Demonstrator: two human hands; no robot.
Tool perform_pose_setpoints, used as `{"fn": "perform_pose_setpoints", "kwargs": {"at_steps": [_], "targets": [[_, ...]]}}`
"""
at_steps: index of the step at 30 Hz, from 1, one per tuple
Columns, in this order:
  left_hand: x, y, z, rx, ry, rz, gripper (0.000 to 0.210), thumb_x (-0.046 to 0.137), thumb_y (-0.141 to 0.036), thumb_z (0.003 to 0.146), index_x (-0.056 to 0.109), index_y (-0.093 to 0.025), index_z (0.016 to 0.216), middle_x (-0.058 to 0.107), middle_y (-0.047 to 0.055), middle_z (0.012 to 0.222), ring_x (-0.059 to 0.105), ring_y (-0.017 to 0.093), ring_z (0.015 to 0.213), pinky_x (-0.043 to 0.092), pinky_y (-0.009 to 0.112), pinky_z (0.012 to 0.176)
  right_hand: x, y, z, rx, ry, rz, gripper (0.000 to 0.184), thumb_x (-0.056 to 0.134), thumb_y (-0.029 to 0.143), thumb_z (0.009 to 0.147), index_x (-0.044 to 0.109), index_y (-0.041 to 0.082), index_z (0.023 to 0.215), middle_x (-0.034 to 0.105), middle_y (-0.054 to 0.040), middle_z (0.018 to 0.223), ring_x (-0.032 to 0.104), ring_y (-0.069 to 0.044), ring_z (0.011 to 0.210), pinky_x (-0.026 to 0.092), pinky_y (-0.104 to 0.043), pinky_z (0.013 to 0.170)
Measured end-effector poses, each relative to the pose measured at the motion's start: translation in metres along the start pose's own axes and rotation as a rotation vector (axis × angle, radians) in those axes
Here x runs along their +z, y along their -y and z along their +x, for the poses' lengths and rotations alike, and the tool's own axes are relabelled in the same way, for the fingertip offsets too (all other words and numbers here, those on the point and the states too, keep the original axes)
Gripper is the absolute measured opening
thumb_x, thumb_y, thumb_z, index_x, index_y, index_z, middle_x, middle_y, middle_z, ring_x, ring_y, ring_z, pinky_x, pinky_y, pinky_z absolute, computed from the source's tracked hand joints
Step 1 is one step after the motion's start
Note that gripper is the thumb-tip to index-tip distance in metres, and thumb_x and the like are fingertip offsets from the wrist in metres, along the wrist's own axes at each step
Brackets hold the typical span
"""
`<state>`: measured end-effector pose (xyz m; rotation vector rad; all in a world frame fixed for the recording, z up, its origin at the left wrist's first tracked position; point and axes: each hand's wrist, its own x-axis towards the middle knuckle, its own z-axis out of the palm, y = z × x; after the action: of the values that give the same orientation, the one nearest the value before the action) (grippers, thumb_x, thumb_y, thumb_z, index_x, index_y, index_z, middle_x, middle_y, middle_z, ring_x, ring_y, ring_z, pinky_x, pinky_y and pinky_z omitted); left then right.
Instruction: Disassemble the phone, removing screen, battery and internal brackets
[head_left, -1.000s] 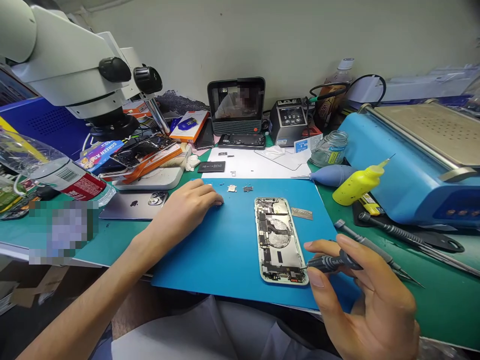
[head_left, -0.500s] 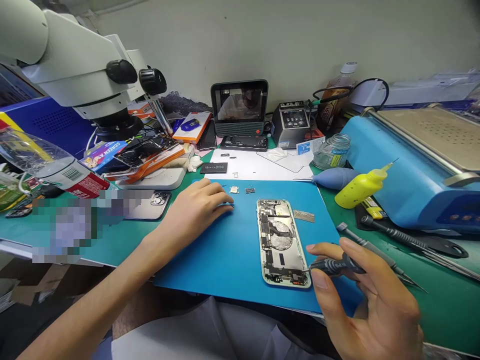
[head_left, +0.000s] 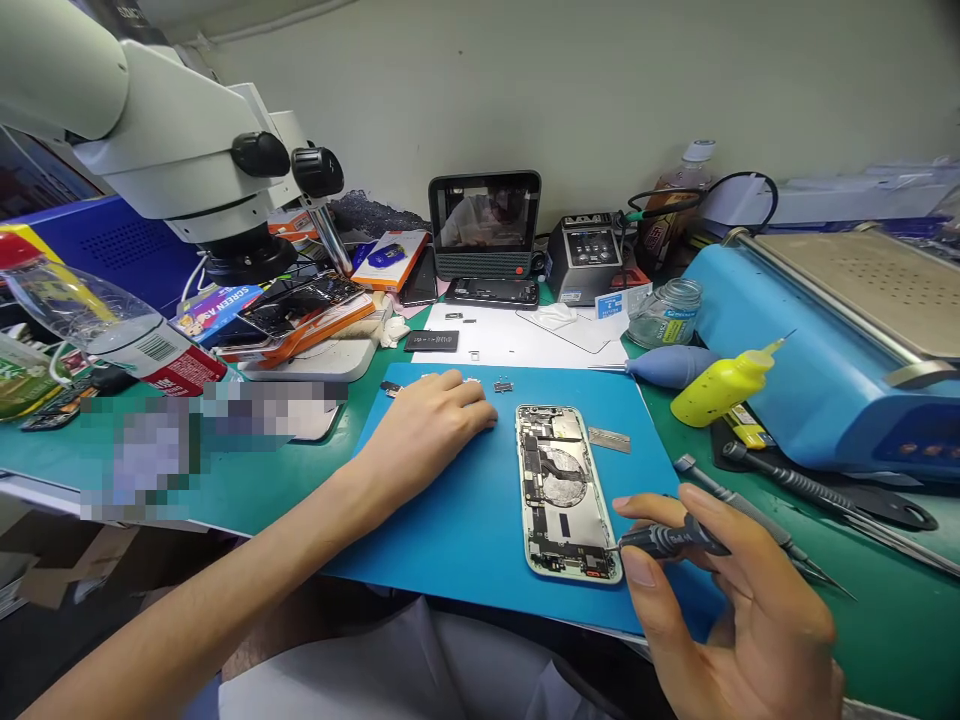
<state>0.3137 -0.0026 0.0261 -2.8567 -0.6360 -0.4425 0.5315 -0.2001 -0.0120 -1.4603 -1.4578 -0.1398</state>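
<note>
A pale wall [head_left: 600,90] backs a green bench [head_left: 900,610], with a microscope [head_left: 187,165] at ten o'clock in the view and a blue machine [head_left: 787,400] near three. The blue mat [head_left: 427,530] fills the near middle. The right hand [head_left: 742,610], at four o'clock, has thumb and fingers pinching a screwdriver. The left hand [head_left: 431,435], at about seven, is loosely curled over the mat — whether it grips anything, I cannot tell. The opened phone [head_left: 566,515] lies flat on the mat, near half past four. The screwdriver [head_left: 664,540] points at the phone's own five-o'clock corner; tip contact is too small to judge. Best done, I think, with the driver raised nearer upright, light pressure on its end, and the left fingers bracing the frame — keep the tip off the flex cables.
</note>
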Motion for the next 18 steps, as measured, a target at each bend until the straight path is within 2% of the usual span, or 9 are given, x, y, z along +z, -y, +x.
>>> {"fn": "perform_pose_setpoints", "kwargs": {"at_steps": [3,6,8,10,12,15,18], "targets": [[-0.003,0.000,0.005,-0.007,-0.003,-0.009,0.021,0.067,-0.019,0.112,0.079,-0.018,0.094,0.076,0.005,0.092,0.064,0.025,0.085,0.046,0.037,0.072,-0.002,0.000,0.001,-0.002,0.004,-0.012,0.038,0.075,0.025,0.105,0.062,0.023,0.141,0.084,-0.0065,0.109,0.085,-0.019,0.092,0.070,-0.029,0.083],[-0.018,0.011,-0.005,-0.078,-0.061,-0.039,0.016,0.065,-0.022,0.114,0.075,-0.016,0.104,0.077,0.007,0.101,0.068,0.026,0.094,0.051,0.037,0.081,-0.002,-0.001,-0.001,0.004,0.006,-0.005,0.041,0.075,0.024,0.105,0.062,0.025,0.144,0.085,-0.0059,0.111,0.085,-0.019,0.094,0.070,-0.028,0.086],[-0.030,0.023,-0.019,-0.202,-0.132,-0.083,0.014,0.060,-0.022,0.117,0.072,-0.016,0.113,0.077,0.008,0.109,0.069,0.026,0.103,0.052,0.036,0.088,-0.001,-0.002,-0.001,0.007,0.002,0.006,0.043,0.076,0.024,0.104,0.062,0.025,0.145,0.085,-0.0054,0.113,0.085,-0.018,0.095,0.070,-0.027,0.087],[-0.038,0.034,-0.036,-0.399,-0.186,-0.239,0.011,0.065,-0.026,0.115,0.071,-0.020,0.109,0.075,0.005,0.105,0.069,0.025,0.100,0.051,0.036,0.088,0.000,-0.002,-0.001,0.011,-0.011,0.018,0.042,0.077,0.026,0.104,0.063,0.026,0.144,0.085,-0.0049,0.113,0.085,-0.018,0.094,0.069,-0.026,0.088],[-0.037,0.039,-0.053,-0.470,-0.148,-0.317,0.010,0.068,-0.027,0.113,0.072,-0.022,0.106,0.074,0.003,0.103,0.069,0.025,0.098,0.052,0.036,0.088,0.001,-0.003,-0.001,0.027,-0.023,0.019,0.039,0.078,0.031,0.103,0.066,0.026,0.140,0.086,-0.0040,0.110,0.085,-0.018,0.092,0.068,-0.025,0.088],[-0.026,0.038,-0.069,-0.460,-0.092,-0.329,0.009,0.069,-0.027,0.112,0.074,-0.023,0.106,0.076,0.003,0.107,0.072,0.025,0.102,0.054,0.037,0.091,0.001,-0.004,-0.004,0.065,-0.021,0.012,0.033,0.078,0.035,0.104,0.072,0.027,0.135,0.087,-0.0016,0.108,0.085,-0.017,0.089,0.067,-0.023,0.089],[-0.015,0.034,-0.074,-0.453,-0.078,-0.332,0.014,0.065,-0.029,0.114,0.077,-0.024,0.109,0.078,0.005,0.113,0.073,0.027,0.110,0.056,0.039,0.097,0.001,-0.008,-0.009,0.087,-0.002,0.039,0.034,0.079,0.034,0.102,0.074,0.028,0.135,0.087,0.0001,0.109,0.085,-0.017,0.090,0.066,-0.022,0.088]]}}
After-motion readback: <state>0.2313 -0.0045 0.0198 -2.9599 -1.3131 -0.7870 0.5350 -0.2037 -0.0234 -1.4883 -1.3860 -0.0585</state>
